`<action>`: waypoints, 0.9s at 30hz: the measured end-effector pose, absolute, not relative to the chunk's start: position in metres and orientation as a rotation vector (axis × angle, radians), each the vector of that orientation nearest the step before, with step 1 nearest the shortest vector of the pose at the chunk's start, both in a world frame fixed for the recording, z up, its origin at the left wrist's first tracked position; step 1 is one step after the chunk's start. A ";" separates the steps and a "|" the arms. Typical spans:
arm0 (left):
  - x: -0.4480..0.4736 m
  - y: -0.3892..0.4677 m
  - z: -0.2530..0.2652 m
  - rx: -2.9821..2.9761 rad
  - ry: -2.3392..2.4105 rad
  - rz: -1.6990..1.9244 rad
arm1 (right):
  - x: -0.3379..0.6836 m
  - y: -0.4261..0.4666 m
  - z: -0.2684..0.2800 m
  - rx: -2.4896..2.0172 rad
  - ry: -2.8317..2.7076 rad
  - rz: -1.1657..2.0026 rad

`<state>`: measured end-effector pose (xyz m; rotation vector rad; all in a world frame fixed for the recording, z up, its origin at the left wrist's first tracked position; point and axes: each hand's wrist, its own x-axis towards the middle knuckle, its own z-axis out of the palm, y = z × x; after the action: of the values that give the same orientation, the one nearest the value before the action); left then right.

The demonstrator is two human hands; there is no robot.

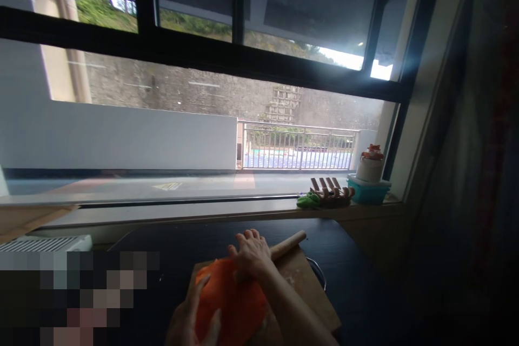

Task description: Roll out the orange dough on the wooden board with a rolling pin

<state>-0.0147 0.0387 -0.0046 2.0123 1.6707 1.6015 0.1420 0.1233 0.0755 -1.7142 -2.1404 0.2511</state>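
A flat sheet of orange dough [231,303] lies on a wooden board [318,305]. My right hand [252,255] rests palm down across a wooden rolling pin [288,245], its fingers stretched out past the pin. The pin slants over the far part of the dough, and its right end sticks out beyond the board. At the dough's left edge is my left hand [185,313], with fingers and thumb apart. Whether that hand presses on the dough I cannot tell. My right forearm hides part of the board.
The board lies on a dark table [162,248], with a curved metal handle [318,272] at its right. On the windowsill stand a teal box [368,190], a white container [370,169], a brown rack-like object [331,190] and a green item [308,200]. A cardboard piece [32,219] is at left.
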 end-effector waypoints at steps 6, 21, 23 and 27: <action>-0.012 0.038 -0.006 2.014 1.688 1.549 | 0.176 0.054 0.044 -1.599 -2.093 0.101; -0.014 0.041 -0.010 2.209 1.664 1.666 | 0.154 0.095 0.065 -1.698 -2.115 0.214; -0.011 0.040 -0.009 2.177 1.684 1.655 | 0.163 0.076 0.054 -1.664 -2.112 0.168; -0.007 0.037 -0.008 2.099 1.730 1.594 | 0.169 0.068 0.048 -1.650 -2.124 0.111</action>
<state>-0.0073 0.0369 -0.0083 2.0993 1.7297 1.5944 0.1690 0.0681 0.0481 -1.6505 -2.1241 0.1111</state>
